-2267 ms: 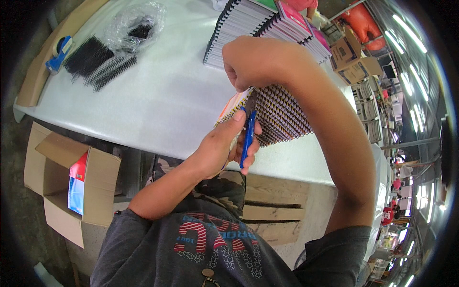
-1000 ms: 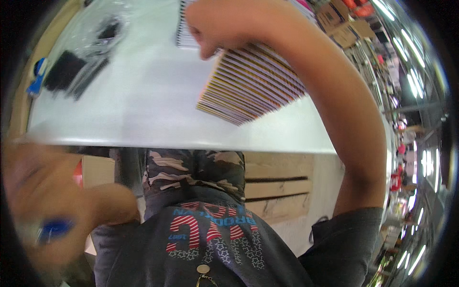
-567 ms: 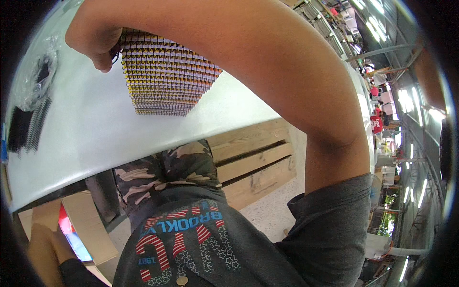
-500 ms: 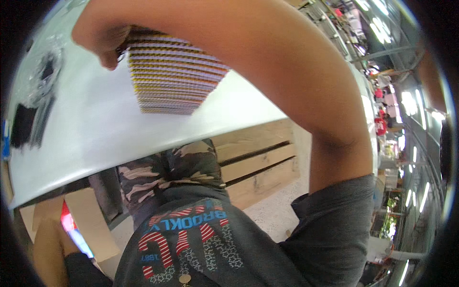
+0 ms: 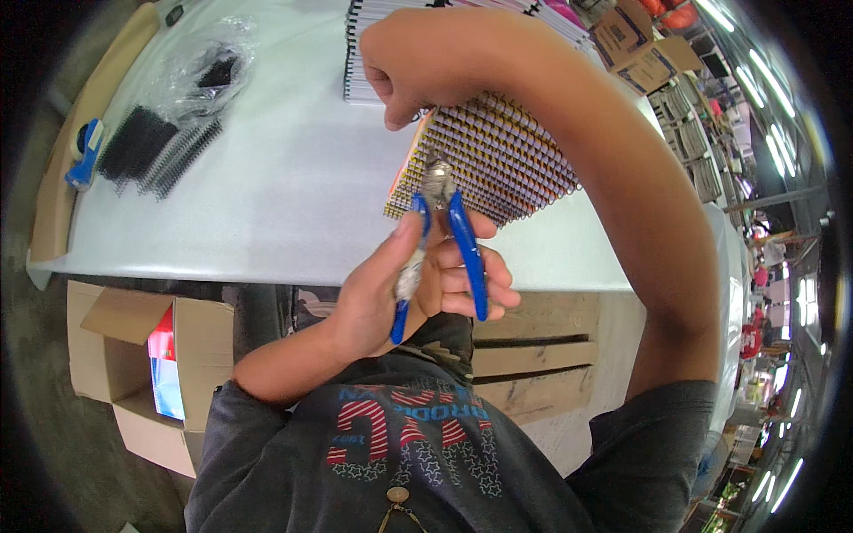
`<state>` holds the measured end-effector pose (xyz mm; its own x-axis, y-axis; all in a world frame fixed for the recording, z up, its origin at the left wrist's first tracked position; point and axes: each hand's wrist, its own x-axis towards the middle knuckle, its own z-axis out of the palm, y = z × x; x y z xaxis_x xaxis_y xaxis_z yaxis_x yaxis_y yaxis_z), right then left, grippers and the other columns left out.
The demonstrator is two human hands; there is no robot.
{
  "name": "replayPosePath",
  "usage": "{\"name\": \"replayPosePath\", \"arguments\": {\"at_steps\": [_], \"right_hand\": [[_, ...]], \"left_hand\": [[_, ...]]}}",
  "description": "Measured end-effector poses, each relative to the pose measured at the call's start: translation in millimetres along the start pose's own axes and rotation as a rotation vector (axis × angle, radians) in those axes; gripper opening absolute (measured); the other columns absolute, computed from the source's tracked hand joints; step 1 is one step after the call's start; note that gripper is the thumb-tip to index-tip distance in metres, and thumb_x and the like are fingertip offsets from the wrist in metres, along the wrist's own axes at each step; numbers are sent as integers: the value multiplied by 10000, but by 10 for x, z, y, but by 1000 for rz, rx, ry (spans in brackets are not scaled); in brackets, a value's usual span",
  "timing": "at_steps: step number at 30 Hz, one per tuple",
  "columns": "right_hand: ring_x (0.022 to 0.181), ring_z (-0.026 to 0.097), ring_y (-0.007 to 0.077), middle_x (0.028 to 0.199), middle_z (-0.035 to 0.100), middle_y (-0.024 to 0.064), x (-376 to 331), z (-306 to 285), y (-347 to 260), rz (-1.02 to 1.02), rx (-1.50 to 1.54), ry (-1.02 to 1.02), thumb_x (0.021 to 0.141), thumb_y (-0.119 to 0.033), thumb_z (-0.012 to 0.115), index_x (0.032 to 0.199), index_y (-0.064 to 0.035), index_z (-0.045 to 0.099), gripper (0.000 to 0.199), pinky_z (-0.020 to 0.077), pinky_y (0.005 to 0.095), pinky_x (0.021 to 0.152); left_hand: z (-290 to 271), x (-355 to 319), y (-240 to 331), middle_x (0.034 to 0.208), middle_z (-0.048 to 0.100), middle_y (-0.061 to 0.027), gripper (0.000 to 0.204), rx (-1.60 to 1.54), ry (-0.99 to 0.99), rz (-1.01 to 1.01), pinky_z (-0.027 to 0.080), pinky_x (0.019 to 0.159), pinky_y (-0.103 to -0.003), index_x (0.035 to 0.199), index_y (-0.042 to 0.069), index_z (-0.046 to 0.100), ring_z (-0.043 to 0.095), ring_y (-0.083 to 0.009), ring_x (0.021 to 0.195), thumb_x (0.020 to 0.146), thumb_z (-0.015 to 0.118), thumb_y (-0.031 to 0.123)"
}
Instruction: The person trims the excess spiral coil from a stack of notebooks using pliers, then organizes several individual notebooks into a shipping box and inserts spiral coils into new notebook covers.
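A pair of cutting pliers (image 5: 469,253) with blue handles lies in my left hand (image 5: 382,275), the palm turned up and the handles spread apart. Its metal jaws point away from me, in front of a stack of spiral-bound notebooks (image 5: 506,160). Rows of dark and yellowish coils face me along that stack. My right arm reaches over the notebooks from the right. At their far left corner is my right hand (image 5: 413,71), its fingers curled in; whatever they pinch is hidden.
More wire-bound books (image 5: 360,67) stand at the table's far side. Loose black coils (image 5: 138,147) and a clear plastic bag (image 5: 191,67) lie left, near a blue tape dispenser (image 5: 84,158). An open cardboard box (image 5: 200,346) sits below the table's near edge, beside a wooden crate (image 5: 533,360).
My left hand has come up from beside the cardboard box to the notebooks, now with the pliers in it. My right hand stays by the stack; the whole view has shifted.
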<state>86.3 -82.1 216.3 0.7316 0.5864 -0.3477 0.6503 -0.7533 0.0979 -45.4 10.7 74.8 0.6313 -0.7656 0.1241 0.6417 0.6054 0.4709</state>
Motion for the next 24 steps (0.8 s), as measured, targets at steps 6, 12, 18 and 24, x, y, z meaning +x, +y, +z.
{"name": "replayPosePath", "arguments": {"at_steps": [6, 12, 18, 24], "right_hand": [[732, 607, 238, 787, 626, 114, 14, 86, 23, 61, 47, 4, 670, -174, 719, 800, -17, 601, 236, 468, 350, 616], [739, 605, 248, 797, 627, 111, -16, 69, -8, 86, 66, -1, 674, -168, 712, 810, -19, 604, 229, 468, 351, 630], [763, 612, 259, 819, 634, 113, -7, 90, 12, 72, 65, 30, 669, -155, 700, 790, -18, 617, 200, 472, 353, 647], [763, 618, 265, 795, 637, 123, -55, 60, 4, 45, 114, 54, 677, -154, 700, 791, -14, 631, 194, 478, 362, 662]], "left_hand": [[-55, 290, 19, 1037, 566, -220, 653, 83, 117, 53, 441, 886, -476, 1247, 20, 383, 573, -393, 1024, 932, 199, 562], [-60, 302, 59, 973, 580, -168, 565, 142, 141, 76, 468, 843, -394, 1221, 14, 406, 602, -298, 962, 963, 251, 492], [-229, 287, 138, 879, 578, -151, 573, 255, 87, 45, 512, 701, -417, 1145, 54, 451, 614, -295, 806, 938, 250, 548], [-93, 270, 107, 906, 588, -157, 555, 268, 174, 87, 517, 652, -348, 1156, 30, 417, 627, -268, 841, 954, 257, 521]]}}
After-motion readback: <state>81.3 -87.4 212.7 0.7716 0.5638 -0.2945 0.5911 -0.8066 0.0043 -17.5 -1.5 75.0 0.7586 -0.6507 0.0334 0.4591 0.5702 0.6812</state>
